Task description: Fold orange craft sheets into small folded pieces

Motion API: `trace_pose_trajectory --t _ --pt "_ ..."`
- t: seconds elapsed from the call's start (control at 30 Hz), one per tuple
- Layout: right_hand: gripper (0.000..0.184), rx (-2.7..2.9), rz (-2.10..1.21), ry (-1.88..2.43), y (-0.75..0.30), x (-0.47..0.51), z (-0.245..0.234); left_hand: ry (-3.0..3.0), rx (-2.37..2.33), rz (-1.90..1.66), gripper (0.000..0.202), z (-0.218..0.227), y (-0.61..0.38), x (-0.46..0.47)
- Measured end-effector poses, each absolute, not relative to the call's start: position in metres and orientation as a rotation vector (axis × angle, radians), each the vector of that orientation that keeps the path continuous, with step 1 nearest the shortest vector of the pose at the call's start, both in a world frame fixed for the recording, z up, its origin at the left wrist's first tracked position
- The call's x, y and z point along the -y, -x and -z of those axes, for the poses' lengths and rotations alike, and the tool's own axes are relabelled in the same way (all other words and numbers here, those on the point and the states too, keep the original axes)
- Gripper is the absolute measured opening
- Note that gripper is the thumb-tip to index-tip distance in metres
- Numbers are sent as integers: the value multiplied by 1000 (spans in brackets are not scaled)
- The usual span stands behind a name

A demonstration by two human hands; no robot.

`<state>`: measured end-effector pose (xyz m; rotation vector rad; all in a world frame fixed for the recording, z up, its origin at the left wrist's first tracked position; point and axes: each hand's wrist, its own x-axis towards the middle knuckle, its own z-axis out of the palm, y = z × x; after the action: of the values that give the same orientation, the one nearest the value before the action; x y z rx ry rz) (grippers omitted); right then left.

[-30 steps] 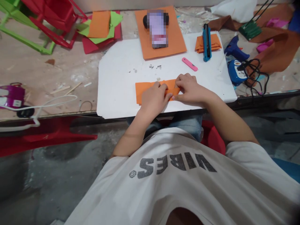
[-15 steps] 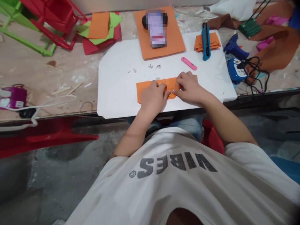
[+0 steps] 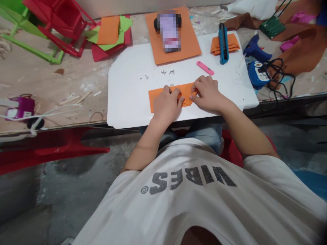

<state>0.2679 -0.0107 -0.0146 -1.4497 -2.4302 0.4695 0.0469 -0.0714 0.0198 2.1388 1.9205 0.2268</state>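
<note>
A folded strip of orange paper [image 3: 153, 97] lies on the white board [image 3: 127, 81] near the table's front edge. My left hand [image 3: 167, 103] rests on the strip's middle, its curled fingers and thumb gripping a folded part. At the strip's right end, my right hand [image 3: 206, 93] pinches the paper between thumb and fingers. A slanted fold shows between the two hands. Palms and fingertips hide part of the strip. Beyond my right hand lies a small pink cutter [image 3: 205, 68].
Behind, a phone [image 3: 170, 32] sits on an orange sheet [image 3: 150, 34]. A blue cutter [image 3: 223, 44] lies on folded orange pieces [image 3: 233, 42]. Rightward are a blue glue gun [image 3: 255, 49] and a corded blue device [image 3: 257, 75]. Red and green model chairs [image 3: 61, 20] stand left.
My right hand has shifted slightly right, widening the gap between my thumbs and showing more of the fold. My left hand stays nearly still. The camera view has moved slightly.
</note>
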Motion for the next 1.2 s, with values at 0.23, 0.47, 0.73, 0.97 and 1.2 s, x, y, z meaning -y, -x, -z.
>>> trace_pose_trajectory --t 0.23,0.47,0.73,0.97,1.2 --pt "27 2397 -474 1455 -269 9 19 -2254 -1912 -313 32 -6 -41 65" --pt "27 2361 -461 1357 -270 13 16 -2321 -1887 -529 39 14 -30 54" --pt "24 2435 -523 1073 -269 14 14 -2594 -1581 -407 34 -4 -49 102" --pt "36 2485 -497 965 -269 12 15 -2628 -1571 -189 89 3 -46 135" --pt "50 2622 -418 1159 -264 16 -2 -2576 -1560 -69 90 -15 -45 132"
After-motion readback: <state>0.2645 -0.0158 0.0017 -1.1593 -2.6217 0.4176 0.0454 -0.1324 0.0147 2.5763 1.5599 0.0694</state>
